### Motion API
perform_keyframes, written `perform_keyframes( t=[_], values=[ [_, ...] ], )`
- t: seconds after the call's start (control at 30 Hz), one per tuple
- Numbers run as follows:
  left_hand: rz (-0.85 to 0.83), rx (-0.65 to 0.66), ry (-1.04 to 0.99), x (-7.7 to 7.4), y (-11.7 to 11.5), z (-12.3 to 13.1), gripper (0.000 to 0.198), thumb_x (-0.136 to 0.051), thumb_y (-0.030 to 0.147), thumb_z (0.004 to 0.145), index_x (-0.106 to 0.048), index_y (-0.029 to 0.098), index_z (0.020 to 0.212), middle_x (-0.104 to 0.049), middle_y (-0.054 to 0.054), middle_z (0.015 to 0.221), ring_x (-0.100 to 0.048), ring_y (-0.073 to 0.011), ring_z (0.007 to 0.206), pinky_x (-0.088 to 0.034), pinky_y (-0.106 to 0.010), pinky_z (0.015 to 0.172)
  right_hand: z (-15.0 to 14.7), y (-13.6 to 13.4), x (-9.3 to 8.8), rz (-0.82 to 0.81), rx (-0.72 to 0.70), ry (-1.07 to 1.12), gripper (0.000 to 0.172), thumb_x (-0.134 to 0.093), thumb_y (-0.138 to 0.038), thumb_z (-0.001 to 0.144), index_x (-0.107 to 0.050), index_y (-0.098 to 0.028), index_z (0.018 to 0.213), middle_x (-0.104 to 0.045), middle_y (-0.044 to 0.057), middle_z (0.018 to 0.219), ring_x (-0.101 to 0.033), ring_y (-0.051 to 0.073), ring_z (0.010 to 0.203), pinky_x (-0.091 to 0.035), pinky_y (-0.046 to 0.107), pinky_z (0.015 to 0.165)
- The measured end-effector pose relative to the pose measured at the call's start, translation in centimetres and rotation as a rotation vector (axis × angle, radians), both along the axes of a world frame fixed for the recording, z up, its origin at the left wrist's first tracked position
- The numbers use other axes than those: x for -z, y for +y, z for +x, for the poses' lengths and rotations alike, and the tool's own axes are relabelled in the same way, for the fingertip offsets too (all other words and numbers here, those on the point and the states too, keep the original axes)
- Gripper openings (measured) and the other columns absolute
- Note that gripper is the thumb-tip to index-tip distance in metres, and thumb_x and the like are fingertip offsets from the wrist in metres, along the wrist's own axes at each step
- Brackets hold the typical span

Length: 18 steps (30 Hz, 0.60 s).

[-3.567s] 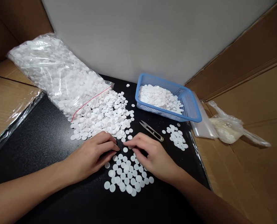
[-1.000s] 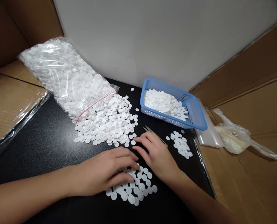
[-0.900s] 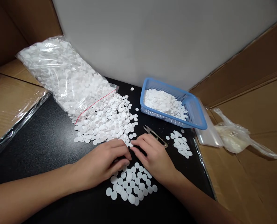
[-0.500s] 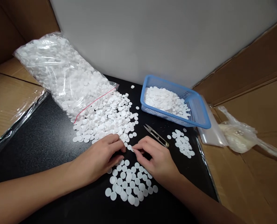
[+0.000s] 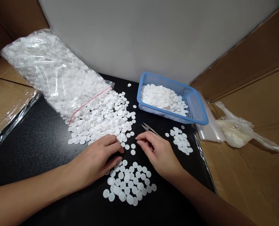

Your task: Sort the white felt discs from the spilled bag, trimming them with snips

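1. Discs, white, round and thin (image 5: 102, 122), spread from a clear plastic bag with a red strip (image 5: 55, 75) left of a blue perforated plastic basket (image 5: 198, 121); more lie inside the basket, and a loose cluster dots the black surface (image 5: 47, 125) well in front of it.
2. Left hand (image 5: 94, 160), forward and left of the basket, curls loosely, thumb apart, nothing visible in its grasp.
3. Right hand (image 5: 161, 153), in front of the basket, nearly joins thumb and forefinger; whether they pinch a disc cannot be told.
4. Separating discs probably goes best with light fingertip slides, clear of the silver metal snips (image 5: 151, 129) before the basket.
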<state>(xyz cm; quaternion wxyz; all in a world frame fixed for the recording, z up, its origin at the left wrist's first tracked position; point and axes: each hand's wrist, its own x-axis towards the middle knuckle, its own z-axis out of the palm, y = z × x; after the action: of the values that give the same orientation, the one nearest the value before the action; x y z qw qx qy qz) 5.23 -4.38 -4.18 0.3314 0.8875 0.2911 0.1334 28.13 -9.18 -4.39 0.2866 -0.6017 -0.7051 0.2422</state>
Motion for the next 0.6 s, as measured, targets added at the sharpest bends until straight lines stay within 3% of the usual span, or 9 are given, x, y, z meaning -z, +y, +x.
perform_keyframes(
  t=[0.13,0.27,0.4,0.6],
  values=[
    [-0.015,-0.008,-0.008,-0.11,0.15,0.02,0.016,-0.050,0.016,0.096,-0.063,0.023,0.103,-0.059,-0.003,0.098,-0.061,-0.0160,0.086,-0.048,-0.025,0.073,0.75,0.05,-0.50,-0.063,0.024,0.047,0.018,-0.046,-0.014,0.097,-0.060,-0.023,0.090,-0.064,0.000,0.081,-0.061,0.015,0.067,-0.049,0.027,0.060],
    [-0.011,0.001,-0.027,-0.11,0.30,0.03,0.019,-0.049,0.012,0.095,-0.063,0.022,0.102,-0.059,-0.003,0.096,-0.061,-0.0151,0.083,-0.047,-0.024,0.071,0.59,-0.28,-0.62,-0.120,-0.042,0.008,0.013,-0.060,-0.017,0.092,-0.060,-0.022,0.080,-0.059,-0.002,0.077,-0.057,0.014,0.067,-0.047,0.027,0.060],
    [0.000,0.008,-0.044,-0.14,0.33,-0.03,0.018,-0.049,0.013,0.095,-0.064,0.021,0.101,-0.058,-0.002,0.094,-0.060,-0.0145,0.081,-0.046,-0.024,0.069,-0.01,-0.63,-0.27,-0.089,-0.108,-0.053,0.012,-0.072,-0.018,0.085,-0.061,-0.022,0.085,-0.058,-0.001,0.082,-0.058,0.016,0.074,-0.048,0.028,0.063],
    [-0.004,0.015,-0.013,-0.23,0.15,-0.09,0.019,-0.048,0.014,0.096,-0.062,0.022,0.106,-0.058,-0.003,0.097,-0.060,-0.0158,0.084,-0.048,-0.026,0.072,0.55,-0.56,-1.08,-0.156,-0.124,-0.128,0.012,-0.063,-0.012,0.090,-0.062,-0.022,0.085,-0.061,0.000,0.084,-0.061,0.017,0.077,-0.050,0.031,0.067]
  ],
)
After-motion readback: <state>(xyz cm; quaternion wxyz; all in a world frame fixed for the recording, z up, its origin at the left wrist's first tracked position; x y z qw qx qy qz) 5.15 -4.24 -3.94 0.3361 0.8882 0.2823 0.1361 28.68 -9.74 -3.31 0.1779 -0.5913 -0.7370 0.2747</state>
